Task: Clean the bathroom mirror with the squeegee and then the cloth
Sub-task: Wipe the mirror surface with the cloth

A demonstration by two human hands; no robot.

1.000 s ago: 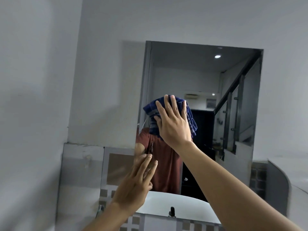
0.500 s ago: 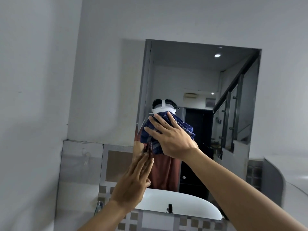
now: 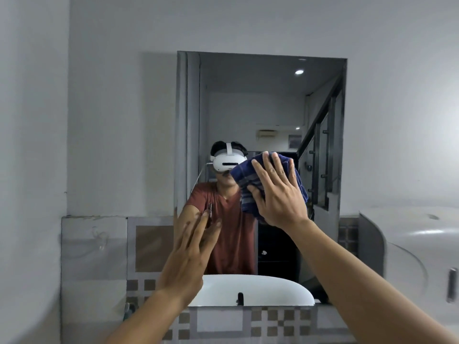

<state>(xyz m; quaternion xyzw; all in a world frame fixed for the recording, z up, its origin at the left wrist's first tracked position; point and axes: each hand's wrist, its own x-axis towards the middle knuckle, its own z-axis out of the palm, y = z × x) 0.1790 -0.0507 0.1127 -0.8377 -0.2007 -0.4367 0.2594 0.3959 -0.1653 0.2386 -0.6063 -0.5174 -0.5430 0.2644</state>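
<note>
The rectangular mirror (image 3: 260, 100) hangs on the grey wall straight ahead. My right hand (image 3: 279, 194) presses a dark blue checked cloth (image 3: 244, 180) flat against the glass, right of the mirror's middle. My left hand (image 3: 191, 252) rests with its fingers straight and together on the lower left part of the glass, holding nothing. The squeegee is not in view. The mirror reflects a person in a red shirt and a white headset.
Patterned tiles (image 3: 149, 247) run below and left of the mirror. A white curved cabinet (image 3: 409, 244) stands to the right. The reflected white basin (image 3: 253, 289) and tap (image 3: 240, 297) show at the mirror's bottom edge.
My right hand has carried the cloth down from the mirror's centre and then across to the right. My left hand has stayed on the lower left glass.
</note>
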